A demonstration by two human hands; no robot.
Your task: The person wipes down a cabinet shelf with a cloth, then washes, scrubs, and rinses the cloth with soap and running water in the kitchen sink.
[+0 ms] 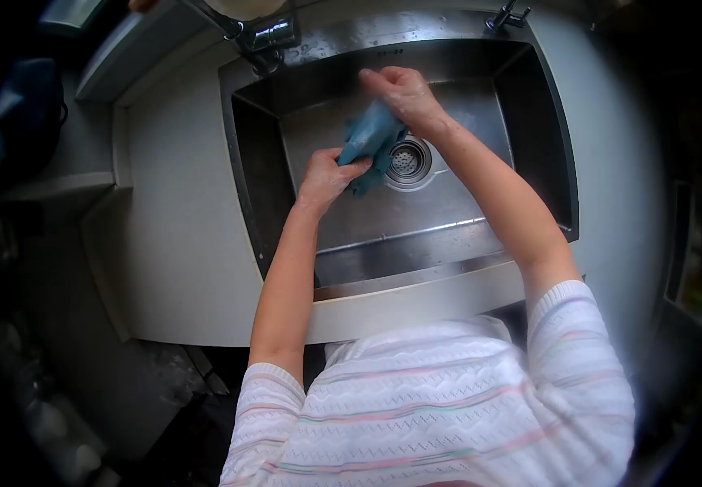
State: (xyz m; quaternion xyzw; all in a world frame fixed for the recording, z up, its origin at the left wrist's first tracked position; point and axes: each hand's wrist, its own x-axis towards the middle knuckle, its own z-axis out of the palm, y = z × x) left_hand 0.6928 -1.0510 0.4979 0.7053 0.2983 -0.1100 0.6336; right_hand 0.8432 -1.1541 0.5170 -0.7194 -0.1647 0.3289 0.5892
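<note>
A crumpled, wet-looking blue cloth (pixel 373 136) is stretched between my two hands above the sink basin. My left hand (pixel 328 177) is closed on its lower left end, thumb lying across the fabric. At the upper end is my right hand (pixel 407 99), fingers curled; the cloth runs up beneath it, and its fingertips are partly blurred. White suds or water shine on both hands. Beneath the cloth's right side lies the round drain strainer (pixel 407 161).
The stainless steel sink (pixel 440 235) is set in a pale countertop (pixel 180 235). A chrome faucet (pixel 266 50) rises at the back left, and a smaller tap (pixel 506 18) at the back right. A dark object (pixel 30 109) is at far left.
</note>
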